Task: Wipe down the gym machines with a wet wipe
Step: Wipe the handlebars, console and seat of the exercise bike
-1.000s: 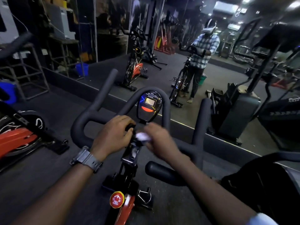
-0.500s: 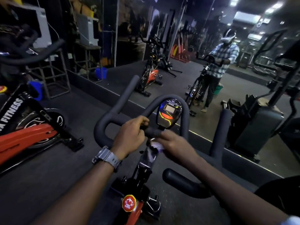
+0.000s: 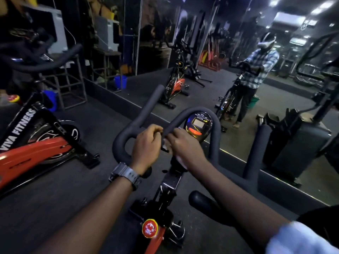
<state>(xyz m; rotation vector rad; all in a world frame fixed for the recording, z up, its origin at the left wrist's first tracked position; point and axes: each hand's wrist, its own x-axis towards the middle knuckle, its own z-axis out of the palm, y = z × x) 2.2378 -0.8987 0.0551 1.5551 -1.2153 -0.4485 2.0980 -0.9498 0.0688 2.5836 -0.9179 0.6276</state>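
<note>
Barely visible, white wet wipe [image 3: 167, 143] — crumpled under right hand [image 3: 180, 143].

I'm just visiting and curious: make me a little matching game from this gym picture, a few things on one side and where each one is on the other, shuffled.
Things:
1. wet wipe
2. wristwatch
3. red knob
4. blue bucket

Places:
A. on the left wrist
B. on the floor by the mirror wall
C. low on the bike frame, below the handlebar
D. under the right hand, at the handlebar's middle

Pairs: 1-D, 2-A, 3-C, 4-B
</note>
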